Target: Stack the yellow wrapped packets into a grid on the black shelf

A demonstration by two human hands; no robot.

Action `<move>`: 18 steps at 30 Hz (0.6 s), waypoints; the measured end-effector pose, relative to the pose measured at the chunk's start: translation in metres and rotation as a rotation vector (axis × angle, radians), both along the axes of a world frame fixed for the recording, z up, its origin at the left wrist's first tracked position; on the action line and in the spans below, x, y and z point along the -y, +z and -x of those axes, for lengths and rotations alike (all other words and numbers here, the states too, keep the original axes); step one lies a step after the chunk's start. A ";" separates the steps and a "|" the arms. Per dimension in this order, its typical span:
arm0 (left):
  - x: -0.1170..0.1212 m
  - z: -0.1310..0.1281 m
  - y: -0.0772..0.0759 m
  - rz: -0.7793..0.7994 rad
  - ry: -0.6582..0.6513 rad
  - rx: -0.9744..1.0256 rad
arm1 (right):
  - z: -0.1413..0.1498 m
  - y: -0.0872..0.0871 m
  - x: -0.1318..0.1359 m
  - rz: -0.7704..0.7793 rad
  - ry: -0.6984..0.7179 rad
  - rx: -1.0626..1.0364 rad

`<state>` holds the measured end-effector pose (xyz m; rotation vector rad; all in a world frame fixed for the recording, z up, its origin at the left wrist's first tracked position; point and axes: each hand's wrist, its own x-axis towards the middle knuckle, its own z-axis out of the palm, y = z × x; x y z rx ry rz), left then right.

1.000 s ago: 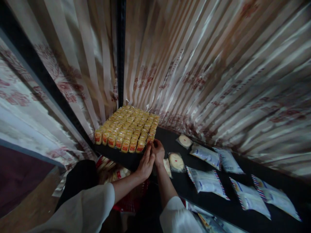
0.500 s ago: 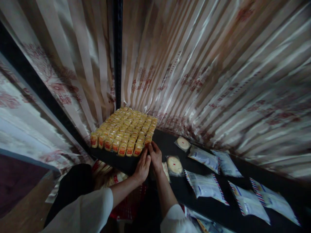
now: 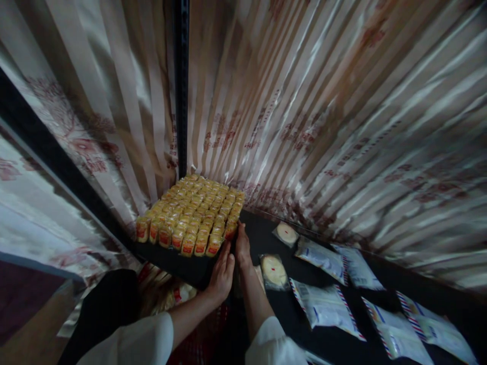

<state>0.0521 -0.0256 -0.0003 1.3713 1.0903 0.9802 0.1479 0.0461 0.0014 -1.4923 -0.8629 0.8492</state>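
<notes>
Small yellow snacks in clear wrappers with red labels [image 3: 192, 215] stand in tight rows, forming a block at the shelf's left end. My right hand [image 3: 242, 247] is at the block's front right corner, its fingers stretched out along the side of the end packet [image 3: 231, 229]. Just left of it, my left hand [image 3: 221, 274] reaches up with straight fingers, its tips near the lower front of that corner. Neither hand is wrapped around a packet. Whether the fingertips press on the corner packet is hard to see.
The black shelf [image 3: 251, 223] carries round, pale, clear-wrapped items [image 3: 274, 271] and several white bags with striped edges [image 3: 325, 306] on the right. Printed plastic curtains [image 3: 266, 126] hang behind and left, around a dark post [image 3: 181, 101]. Under the shelf are more packages [image 3: 177, 294].
My hands, earlier close together at the corner packet, are slightly farther apart. The right fingers lie more along the block's side. The view has shifted a little, so the shelf appears lower.
</notes>
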 end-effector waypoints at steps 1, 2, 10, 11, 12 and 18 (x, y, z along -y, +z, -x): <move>-0.001 -0.001 0.001 0.008 0.008 0.007 | 0.001 0.002 -0.001 0.011 -0.003 -0.007; -0.003 -0.003 0.001 0.014 0.015 0.014 | 0.001 0.003 -0.002 0.021 -0.003 -0.024; -0.010 -0.007 -0.002 -0.028 0.006 -0.016 | 0.003 0.015 -0.003 0.073 0.005 0.016; -0.009 -0.006 -0.004 -0.036 0.002 -0.029 | 0.003 0.014 -0.003 0.069 0.002 0.013; -0.009 -0.006 -0.006 -0.043 -0.002 -0.044 | 0.002 0.013 -0.004 0.061 -0.006 0.000; -0.010 -0.006 -0.006 -0.026 -0.002 -0.059 | -0.002 0.006 -0.025 0.068 -0.101 -0.153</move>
